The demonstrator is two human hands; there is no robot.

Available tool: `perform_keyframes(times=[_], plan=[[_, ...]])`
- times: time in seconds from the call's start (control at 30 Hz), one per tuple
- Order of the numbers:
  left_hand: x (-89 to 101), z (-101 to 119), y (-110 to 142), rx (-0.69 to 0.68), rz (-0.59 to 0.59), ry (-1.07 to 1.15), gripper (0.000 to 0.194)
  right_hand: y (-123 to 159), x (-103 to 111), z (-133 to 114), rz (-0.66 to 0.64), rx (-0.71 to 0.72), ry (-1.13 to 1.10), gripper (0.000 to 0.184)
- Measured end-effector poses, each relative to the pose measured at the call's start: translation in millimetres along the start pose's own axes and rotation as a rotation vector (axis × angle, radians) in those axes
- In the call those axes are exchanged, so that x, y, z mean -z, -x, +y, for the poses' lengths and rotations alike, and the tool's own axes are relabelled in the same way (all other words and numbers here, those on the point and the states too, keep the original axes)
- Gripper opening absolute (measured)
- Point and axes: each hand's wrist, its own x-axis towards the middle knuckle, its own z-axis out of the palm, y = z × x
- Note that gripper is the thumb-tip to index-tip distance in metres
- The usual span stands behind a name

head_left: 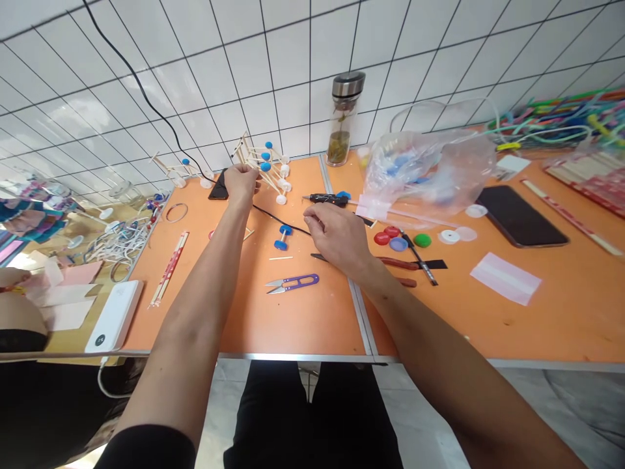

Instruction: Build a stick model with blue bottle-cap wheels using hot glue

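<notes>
Toward the back of the orange table [293, 326], a frame of pale wooden sticks with blue and white round caps [265, 167] stands right by the left hand [240, 182], whose fingers are bunched; whether they pinch a stick I cannot tell. The right hand [339, 238] curls its fingers, grip unclear. Too hard a sideways press could tip the frame.

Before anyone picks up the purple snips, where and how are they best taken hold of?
Probably by the rounded end of the purple handle, with the right hand coming from above and the right. The snips lie flat, metal blades parted and pointing left, so this approach should stay clear of the tips.
</notes>
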Motion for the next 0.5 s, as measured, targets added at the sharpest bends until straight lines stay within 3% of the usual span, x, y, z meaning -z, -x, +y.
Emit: perform_keyframes(times=[0.5], plan=[[-7.8, -6.4, 8.7, -0.027, -0.025, -0.048, 0.034, 1.3, -1.7, -1.7, -0.004, 0.004, -0.023, 0.022]])
